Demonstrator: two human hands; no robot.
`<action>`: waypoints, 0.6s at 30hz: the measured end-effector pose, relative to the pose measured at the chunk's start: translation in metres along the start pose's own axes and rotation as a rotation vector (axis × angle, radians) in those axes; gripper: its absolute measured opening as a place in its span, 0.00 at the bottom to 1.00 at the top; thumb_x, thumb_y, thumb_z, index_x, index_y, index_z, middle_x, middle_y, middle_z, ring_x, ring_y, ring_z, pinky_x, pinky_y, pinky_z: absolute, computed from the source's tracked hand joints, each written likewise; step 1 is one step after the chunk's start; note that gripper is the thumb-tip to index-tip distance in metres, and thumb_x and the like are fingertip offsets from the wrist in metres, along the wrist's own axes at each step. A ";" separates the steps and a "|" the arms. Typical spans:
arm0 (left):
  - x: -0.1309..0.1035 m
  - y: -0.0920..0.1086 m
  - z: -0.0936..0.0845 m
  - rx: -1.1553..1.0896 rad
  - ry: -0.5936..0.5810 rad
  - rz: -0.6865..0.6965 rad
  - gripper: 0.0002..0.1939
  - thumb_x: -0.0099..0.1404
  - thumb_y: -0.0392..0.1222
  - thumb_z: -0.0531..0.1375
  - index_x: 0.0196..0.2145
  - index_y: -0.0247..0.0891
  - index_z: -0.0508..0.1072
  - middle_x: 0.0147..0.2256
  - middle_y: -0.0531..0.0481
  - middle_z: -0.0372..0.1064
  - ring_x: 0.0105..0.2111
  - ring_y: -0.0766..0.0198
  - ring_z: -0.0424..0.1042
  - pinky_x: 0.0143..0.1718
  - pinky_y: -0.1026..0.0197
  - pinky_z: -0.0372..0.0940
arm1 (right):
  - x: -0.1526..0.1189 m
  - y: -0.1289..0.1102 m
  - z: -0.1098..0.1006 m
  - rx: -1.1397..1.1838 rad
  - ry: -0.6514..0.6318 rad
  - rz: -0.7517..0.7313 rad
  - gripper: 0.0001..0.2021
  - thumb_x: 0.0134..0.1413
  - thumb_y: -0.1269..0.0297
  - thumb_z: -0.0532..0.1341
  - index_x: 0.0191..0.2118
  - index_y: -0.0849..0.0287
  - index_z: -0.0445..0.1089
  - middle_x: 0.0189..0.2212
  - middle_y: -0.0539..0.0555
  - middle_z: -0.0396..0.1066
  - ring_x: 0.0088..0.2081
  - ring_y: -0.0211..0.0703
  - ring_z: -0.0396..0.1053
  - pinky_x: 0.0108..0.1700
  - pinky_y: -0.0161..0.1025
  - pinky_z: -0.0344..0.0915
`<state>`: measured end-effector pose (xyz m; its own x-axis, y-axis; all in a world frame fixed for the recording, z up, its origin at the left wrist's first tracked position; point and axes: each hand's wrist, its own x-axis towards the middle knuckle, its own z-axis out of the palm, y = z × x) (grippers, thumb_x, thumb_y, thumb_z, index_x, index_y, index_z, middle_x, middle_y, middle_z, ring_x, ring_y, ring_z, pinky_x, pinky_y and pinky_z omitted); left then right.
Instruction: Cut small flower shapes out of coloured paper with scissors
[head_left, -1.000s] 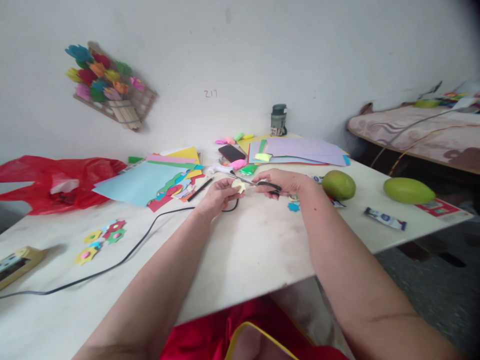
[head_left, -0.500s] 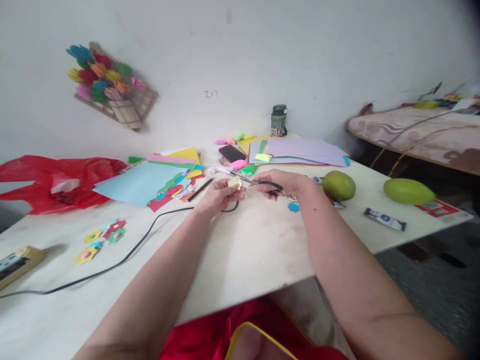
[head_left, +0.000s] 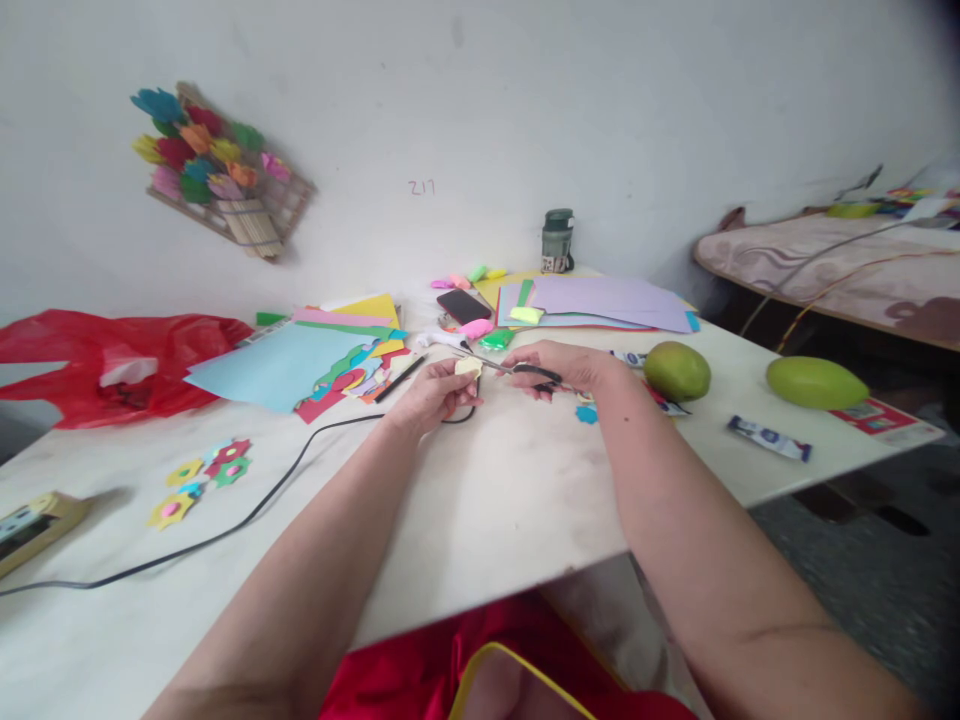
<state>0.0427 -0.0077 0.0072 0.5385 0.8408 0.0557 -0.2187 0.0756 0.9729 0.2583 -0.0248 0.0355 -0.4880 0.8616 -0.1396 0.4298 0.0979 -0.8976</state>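
Between the thumb and fingers of my left hand (head_left: 433, 393) is a small pale yellow piece of paper (head_left: 469, 367). My right hand (head_left: 551, 365) is closed around the black handles of a pair of scissors (head_left: 534, 370). The blades point left and lie at the upper edge of the paper; whether they are biting into it is too small to tell. Behind my hands lie a white glue gun (head_left: 442, 340) and a green packet of clay (head_left: 497, 341). A small blue paper cut-out (head_left: 586, 414) rests below my right wrist.
Paper flowers (head_left: 172, 509) and a black cord (head_left: 285, 478) lie at left, near an extension socket (head_left: 37, 525). Coloured sheets (head_left: 255, 365) and a red plastic bag (head_left: 172, 350) are behind. On the right sit two mangoes (head_left: 677, 371) and a tube (head_left: 770, 438).
The pale yellow paper has turned slightly in my left hand and looks flatter. The scissors have shifted slightly left, with the blade tips a little higher. Everything else stays in place.
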 end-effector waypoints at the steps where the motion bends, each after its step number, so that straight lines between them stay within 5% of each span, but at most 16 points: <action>1: 0.000 0.000 0.000 0.002 0.007 -0.004 0.14 0.46 0.40 0.68 0.22 0.33 0.66 0.18 0.55 0.65 0.15 0.75 0.60 0.31 0.61 0.70 | 0.000 0.000 0.000 0.002 0.004 0.003 0.11 0.47 0.60 0.63 0.37 0.59 0.68 0.16 0.45 0.63 0.16 0.30 0.58 0.17 0.28 0.55; 9: -0.001 0.002 0.001 0.027 0.010 -0.008 0.16 0.48 0.43 0.68 0.19 0.33 0.64 0.16 0.57 0.61 0.14 0.78 0.55 0.26 0.65 0.67 | 0.000 -0.001 0.002 -0.019 -0.007 -0.011 0.11 0.46 0.61 0.64 0.35 0.60 0.68 0.16 0.45 0.63 0.16 0.30 0.58 0.17 0.28 0.55; 18: 0.001 0.000 -0.003 0.044 -0.024 0.001 0.14 0.49 0.44 0.67 0.22 0.30 0.70 0.23 0.47 0.71 0.18 0.72 0.66 0.23 0.68 0.64 | -0.001 -0.002 0.003 -0.041 -0.021 -0.026 0.10 0.49 0.59 0.63 0.34 0.60 0.67 0.17 0.46 0.63 0.17 0.30 0.58 0.18 0.27 0.56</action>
<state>0.0406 -0.0051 0.0061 0.5581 0.8275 0.0615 -0.1833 0.0507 0.9817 0.2553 -0.0272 0.0357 -0.5150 0.8480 -0.1253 0.4473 0.1411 -0.8832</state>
